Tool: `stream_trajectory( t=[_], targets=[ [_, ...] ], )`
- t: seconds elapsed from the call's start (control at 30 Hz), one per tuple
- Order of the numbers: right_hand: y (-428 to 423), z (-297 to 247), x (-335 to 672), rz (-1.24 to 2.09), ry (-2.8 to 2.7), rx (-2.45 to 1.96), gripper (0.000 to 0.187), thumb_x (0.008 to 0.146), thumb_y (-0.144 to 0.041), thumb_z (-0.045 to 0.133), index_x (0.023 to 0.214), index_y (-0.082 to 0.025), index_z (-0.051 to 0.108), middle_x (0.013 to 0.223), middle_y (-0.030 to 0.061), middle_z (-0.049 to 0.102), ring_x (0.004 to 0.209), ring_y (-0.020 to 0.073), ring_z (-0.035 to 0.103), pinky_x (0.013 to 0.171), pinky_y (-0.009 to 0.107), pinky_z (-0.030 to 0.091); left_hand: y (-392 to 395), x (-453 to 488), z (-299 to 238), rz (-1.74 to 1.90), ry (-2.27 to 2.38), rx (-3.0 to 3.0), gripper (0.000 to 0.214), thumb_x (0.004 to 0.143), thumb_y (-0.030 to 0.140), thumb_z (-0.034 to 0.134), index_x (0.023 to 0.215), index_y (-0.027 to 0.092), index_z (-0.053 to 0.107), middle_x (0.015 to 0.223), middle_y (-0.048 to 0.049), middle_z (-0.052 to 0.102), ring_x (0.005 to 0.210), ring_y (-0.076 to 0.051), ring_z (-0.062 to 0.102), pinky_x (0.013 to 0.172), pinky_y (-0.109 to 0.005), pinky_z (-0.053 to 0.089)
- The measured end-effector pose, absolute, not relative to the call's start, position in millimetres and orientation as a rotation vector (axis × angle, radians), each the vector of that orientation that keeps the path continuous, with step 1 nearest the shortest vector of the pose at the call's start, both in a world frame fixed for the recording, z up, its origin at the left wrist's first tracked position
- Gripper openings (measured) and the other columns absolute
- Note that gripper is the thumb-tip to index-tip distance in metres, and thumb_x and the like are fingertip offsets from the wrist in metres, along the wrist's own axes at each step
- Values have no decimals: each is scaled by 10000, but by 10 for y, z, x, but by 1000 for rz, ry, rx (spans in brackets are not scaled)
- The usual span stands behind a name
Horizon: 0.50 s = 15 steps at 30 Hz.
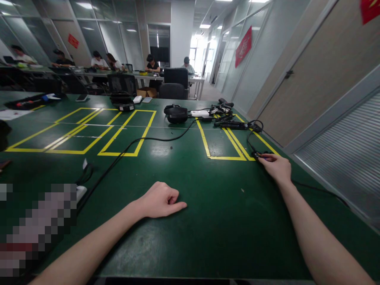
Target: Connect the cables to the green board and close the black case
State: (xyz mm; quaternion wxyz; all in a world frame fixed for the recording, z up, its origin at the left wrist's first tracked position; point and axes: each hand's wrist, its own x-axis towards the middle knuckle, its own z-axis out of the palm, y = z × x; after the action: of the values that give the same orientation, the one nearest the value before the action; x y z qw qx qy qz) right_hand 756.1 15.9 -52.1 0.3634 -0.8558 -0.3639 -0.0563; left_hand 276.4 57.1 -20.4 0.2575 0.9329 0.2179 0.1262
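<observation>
Over the green table point(208, 221), my left hand point(160, 200) rests with its fingers curled in and its thumb pointing right; nothing shows in it. My right hand point(276, 168) is farther out at the right side, thumb and fingers pinched on a black cable point(255, 153). Small dark parts show at the fingertips, too small to make out. From there the cable loops back toward a pile of black gear point(231, 122). Another stretch of black cable point(322, 187) emerges behind my right wrist and runs toward the table's right edge.
Yellow tape point(118, 155) outlines several rectangles on the table. A long black cord point(157, 139) crosses it to a white power strip point(200, 114) beside a black headset-like case point(176, 114). A pixelated area covers the lower left. Several people sit at tables behind.
</observation>
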Motion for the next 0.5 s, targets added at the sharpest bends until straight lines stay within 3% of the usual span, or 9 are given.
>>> stream_trajectory(
  t=[0.33,0.5],
  targets=[
    [203,-449,7455,-146,-815,-2078,428,604,-317,692,998,-162,752,696,16,663,677,238,632,660,341,485,560,2764,-177,342,602,2518,492,949,425,622,553,173,472,472,71,427,439,-73,421,536,-218,300],
    [147,-457,7537,-280,-798,-2176,437,733,-353,673,1091,-116,758,867,106,696,850,308,659,815,420,522,566,2757,-195,350,601,2540,493,959,434,610,561,174,481,475,70,433,446,-77,439,540,-218,325]
  ],
)
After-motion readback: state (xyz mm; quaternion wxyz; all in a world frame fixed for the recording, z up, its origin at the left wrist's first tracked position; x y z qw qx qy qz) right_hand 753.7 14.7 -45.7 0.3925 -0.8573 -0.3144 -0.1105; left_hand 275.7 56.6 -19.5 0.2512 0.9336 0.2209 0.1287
